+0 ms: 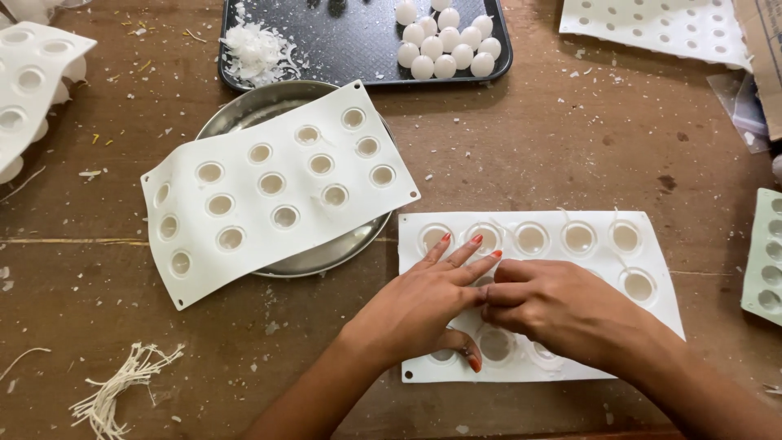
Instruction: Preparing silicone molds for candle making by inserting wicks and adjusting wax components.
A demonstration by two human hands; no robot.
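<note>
A white silicone mould (660,269) with round cavities lies flat on the brown wooden table in front of me. My left hand (423,301) rests flat on its left half, fingers spread, thumb tucked under near a lower cavity. Pressed against it, my right hand (562,305) has its fingers curled and pinched together over the mould's middle; what they pinch is hidden. Thin wicks stick up from some of the far cavities (579,237).
A second white mould (269,191) lies tilted across a round steel plate (244,114). A black tray (358,41) at the back holds white wax balls (446,41) and wax shavings (257,50). More moulds sit at the left (28,81), far right (660,28) and right edge (766,257). Loose wicks (122,387) lie bottom left.
</note>
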